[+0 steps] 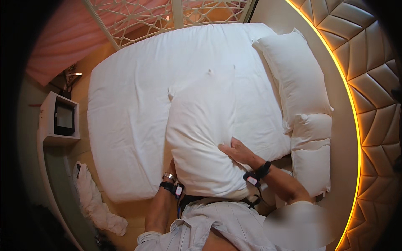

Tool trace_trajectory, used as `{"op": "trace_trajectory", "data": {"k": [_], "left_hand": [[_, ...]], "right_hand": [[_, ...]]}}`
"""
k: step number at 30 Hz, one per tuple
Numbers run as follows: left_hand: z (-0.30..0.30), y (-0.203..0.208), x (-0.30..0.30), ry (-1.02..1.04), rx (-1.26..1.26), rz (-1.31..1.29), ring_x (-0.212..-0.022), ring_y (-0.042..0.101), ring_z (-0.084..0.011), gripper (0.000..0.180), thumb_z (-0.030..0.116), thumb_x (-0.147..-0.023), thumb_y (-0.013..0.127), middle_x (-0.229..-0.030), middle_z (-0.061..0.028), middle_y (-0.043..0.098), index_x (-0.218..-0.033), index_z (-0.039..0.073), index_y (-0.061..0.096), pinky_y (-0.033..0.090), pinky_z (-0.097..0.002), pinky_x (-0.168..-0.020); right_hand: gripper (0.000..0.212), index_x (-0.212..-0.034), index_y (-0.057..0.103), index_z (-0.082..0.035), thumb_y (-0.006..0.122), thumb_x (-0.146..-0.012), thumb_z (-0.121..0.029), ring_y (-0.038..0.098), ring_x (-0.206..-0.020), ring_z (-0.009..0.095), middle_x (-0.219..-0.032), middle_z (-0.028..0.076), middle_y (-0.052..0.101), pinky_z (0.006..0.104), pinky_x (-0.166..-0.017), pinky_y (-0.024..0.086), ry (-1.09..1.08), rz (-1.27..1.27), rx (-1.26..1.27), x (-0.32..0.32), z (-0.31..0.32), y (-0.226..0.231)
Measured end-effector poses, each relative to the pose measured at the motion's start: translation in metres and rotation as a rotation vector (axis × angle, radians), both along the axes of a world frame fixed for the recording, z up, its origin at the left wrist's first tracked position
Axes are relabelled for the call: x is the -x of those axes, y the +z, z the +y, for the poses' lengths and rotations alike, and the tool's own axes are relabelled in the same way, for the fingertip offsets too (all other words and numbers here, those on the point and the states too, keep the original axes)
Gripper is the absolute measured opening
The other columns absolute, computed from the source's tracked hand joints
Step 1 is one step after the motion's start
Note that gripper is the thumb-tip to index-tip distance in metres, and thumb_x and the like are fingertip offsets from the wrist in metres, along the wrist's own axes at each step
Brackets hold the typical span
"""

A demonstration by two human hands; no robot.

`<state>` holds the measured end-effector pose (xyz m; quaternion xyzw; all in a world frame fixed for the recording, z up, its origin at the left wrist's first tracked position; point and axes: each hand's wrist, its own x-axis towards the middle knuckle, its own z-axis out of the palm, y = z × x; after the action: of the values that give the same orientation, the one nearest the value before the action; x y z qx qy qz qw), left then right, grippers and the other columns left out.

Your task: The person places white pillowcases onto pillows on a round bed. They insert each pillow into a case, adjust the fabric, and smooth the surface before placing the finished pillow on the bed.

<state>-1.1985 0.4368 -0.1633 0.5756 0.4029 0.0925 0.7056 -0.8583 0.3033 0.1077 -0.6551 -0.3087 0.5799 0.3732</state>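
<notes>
A white pillow (199, 154) stands tilted in front of me, its near end against my waist and its far end over the bed. My right hand (238, 151) grips its right side, the fingertips sunk into the creased cloth. On the left side, my left hand (173, 168) holds the same pillow from its edge; most of those fingers are hidden behind it. Beneath and beyond lies the bed (125, 100), covered with a white, lightly wrinkled sheet.
Two more white pillows, a far one (295, 71) and a near one (310, 154), lie along the padded headboard (377, 92) with its glowing strip. Crumpled white cloth (96, 196) is on the floor at left, near a white cabinet (47, 119). A lattice screen (138, 21) stands beyond the bed.
</notes>
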Motion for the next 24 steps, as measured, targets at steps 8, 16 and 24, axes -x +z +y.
{"op": "trace_trajectory", "data": {"k": [8, 16, 24], "left_hand": [[-0.056, 0.020, 0.021, 0.392, 0.899, -0.522, -0.134, 0.058, -0.0342, 0.070, 0.057, -0.111, 0.037, -0.152, -0.0168, 0.057, -0.159, 0.006, 0.041, 0.048, -0.0443, -0.114], [-0.078, 0.036, 0.194, 0.571, 0.426, 0.109, -0.122, 0.065, -0.0237, 0.058, 0.054, -0.110, 0.049, -0.136, -0.0078, 0.068, -0.142, 0.008, 0.061, 0.054, -0.0397, -0.102], [0.054, 0.101, 0.106, 0.447, -0.768, 0.278, -0.091, 0.069, -0.0359, 0.026, 0.014, -0.097, 0.069, -0.097, -0.0171, 0.071, -0.118, -0.001, 0.068, 0.057, -0.0437, -0.081]], "right_hand": [[0.068, -0.161, 0.033, 0.001, 0.064, -0.102, -0.013, 0.065, -0.105, 0.023, -0.115, 0.014, 0.069, 0.0355, -0.091, 0.053, 0.670, 0.030, -0.391, 0.095, 0.103, -0.010], [0.036, -0.126, 0.065, -0.004, 0.066, -0.091, -0.011, 0.066, -0.108, 0.040, -0.117, 0.020, 0.069, 0.0496, -0.090, 0.054, 0.628, -0.383, -0.508, 0.170, 0.093, -0.133], [0.031, -0.120, 0.065, -0.009, 0.066, -0.089, -0.004, 0.060, -0.111, 0.042, -0.114, 0.018, 0.064, 0.0504, -0.094, 0.051, -0.051, -1.027, -0.391, 0.092, 0.169, -0.163]]}}
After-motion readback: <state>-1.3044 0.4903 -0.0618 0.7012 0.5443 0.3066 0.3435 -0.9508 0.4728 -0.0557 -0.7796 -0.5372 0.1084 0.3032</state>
